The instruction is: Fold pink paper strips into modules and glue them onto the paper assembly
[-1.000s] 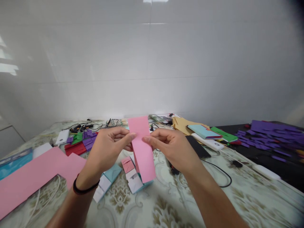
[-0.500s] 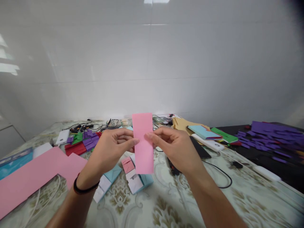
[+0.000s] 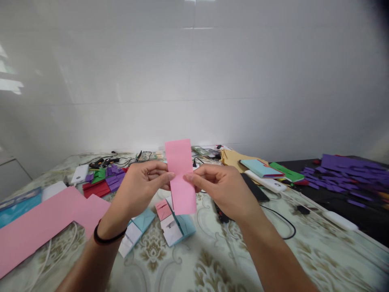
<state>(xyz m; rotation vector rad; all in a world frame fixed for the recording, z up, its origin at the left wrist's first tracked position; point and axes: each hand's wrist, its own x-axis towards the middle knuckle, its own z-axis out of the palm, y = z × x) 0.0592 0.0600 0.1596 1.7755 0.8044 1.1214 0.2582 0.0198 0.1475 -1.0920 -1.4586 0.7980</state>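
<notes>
Between my two hands a narrow strip of pink paper (image 3: 179, 158) stands nearly upright above the table. My left hand (image 3: 146, 184) pinches its left edge near the middle, thumb on the near face and fingers behind. From the other side my right hand (image 3: 217, 184) pinches the right edge at the same height, its thumb on the near face. Below the strip lie folded paper pieces in pink, white and light blue (image 3: 172, 231). Another white and light blue folded piece (image 3: 136, 231) rests by my left wrist.
Large pink sheets (image 3: 45, 227) cover the table's left. Behind them sit folded red (image 3: 96, 189), green and purple papers. To the right are tan paper (image 3: 240, 158), a light blue folded stack (image 3: 261, 168), a white power bank (image 3: 266, 181), cables and many purple strips (image 3: 340, 176).
The pink strip has shifted slightly up and left and now tilts, bending at the middle. Both hands keep their pinch on it.
</notes>
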